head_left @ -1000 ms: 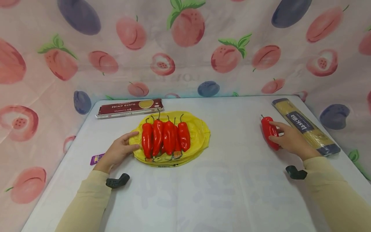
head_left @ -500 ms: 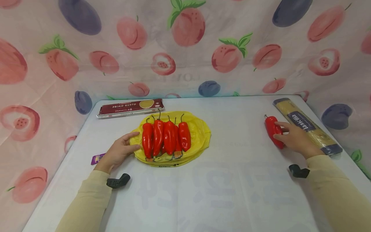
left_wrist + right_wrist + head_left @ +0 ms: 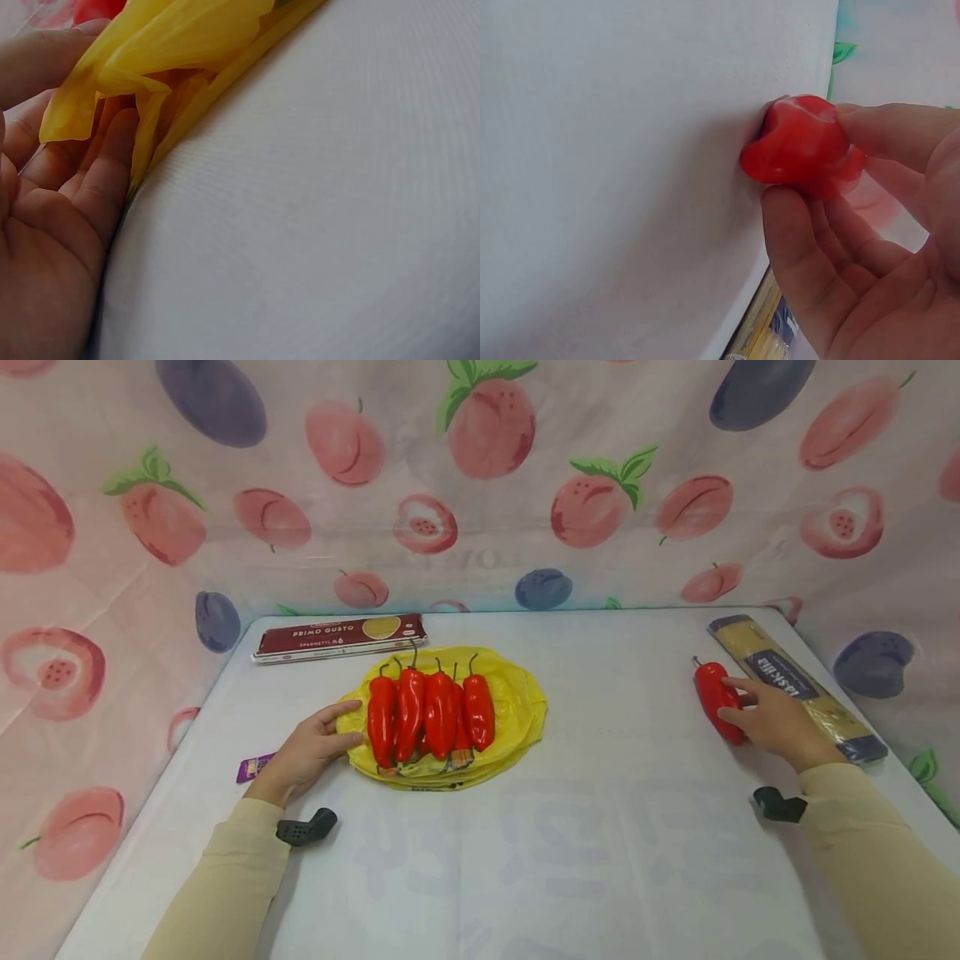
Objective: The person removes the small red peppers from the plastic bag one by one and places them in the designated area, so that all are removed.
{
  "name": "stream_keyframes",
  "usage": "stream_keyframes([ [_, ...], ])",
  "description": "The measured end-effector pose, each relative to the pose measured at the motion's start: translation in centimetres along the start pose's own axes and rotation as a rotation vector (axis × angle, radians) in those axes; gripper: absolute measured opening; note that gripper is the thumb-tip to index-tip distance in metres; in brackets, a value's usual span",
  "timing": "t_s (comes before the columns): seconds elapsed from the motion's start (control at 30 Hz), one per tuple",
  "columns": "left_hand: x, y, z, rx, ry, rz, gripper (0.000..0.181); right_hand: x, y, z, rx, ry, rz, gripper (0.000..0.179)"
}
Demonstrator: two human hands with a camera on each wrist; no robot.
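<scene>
In the head view, several long red peppers (image 3: 440, 714) lie side by side on a flattened yellow plastic bag (image 3: 519, 710), stems pointing away. My left hand (image 3: 311, 747) holds this bag at its left edge. The left wrist view shows yellow folds (image 3: 187, 37) between the thumb and the fingers, with some fingertips hidden behind the plastic. Far to the right, my right hand (image 3: 776, 722) pinches a single red pepper (image 3: 716, 700) between thumb and fingers. The pepper's blunt lower end (image 3: 802, 146) faces the right wrist camera, close to the white tabletop.
A dark red spaghetti pack (image 3: 337, 638) lies behind the bag. Beyond my right hand, a long pasta pack (image 3: 795, 685) slants along the right edge of the white table (image 3: 525, 860). A small purple packet (image 3: 253, 767) sits beside my left wrist. Fruit-patterned cloth (image 3: 480, 527) hangs behind.
My right hand has shifted a little to the right with the pepper in its grip. The left hand, the bag and the peppers on it have stayed put.
</scene>
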State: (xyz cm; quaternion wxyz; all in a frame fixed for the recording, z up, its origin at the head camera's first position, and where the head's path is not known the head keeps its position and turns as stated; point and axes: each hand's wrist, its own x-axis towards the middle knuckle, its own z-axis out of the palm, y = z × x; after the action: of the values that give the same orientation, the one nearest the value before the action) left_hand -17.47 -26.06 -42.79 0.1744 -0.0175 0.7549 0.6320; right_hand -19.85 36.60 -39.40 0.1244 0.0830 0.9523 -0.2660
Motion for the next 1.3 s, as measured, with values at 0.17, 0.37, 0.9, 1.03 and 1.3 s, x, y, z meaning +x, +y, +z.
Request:
stream_keyframes([
  [0.17,0.1,-0.1,0.0,0.008,0.000,-0.002,0.072,-0.1,0.3,0.0,-0.012,0.022,-0.002,0.079],
  [0.37,0.0,-0.1,0.0,0.001,-0.001,-0.003,0.072,0.0,0.6,-0.1,-0.013,0.019,0.018,0.078],
  [0.9,0.0,-0.3,0.0,-0.008,-0.008,0.012,0.070,0.0,0.6,-1.0,0.010,0.035,0.037,0.084],
  [1.03,-0.1,-0.3,0.0,0.000,-0.007,0.013,0.071,-0.4,-0.3,-1.5,0.020,0.071,0.014,0.081],
  [1.3,-0.1,-0.2,0.0,0.014,-0.005,0.004,0.072,-1.5,-3.1,-2.1,0.010,0.077,-0.046,0.081],
])
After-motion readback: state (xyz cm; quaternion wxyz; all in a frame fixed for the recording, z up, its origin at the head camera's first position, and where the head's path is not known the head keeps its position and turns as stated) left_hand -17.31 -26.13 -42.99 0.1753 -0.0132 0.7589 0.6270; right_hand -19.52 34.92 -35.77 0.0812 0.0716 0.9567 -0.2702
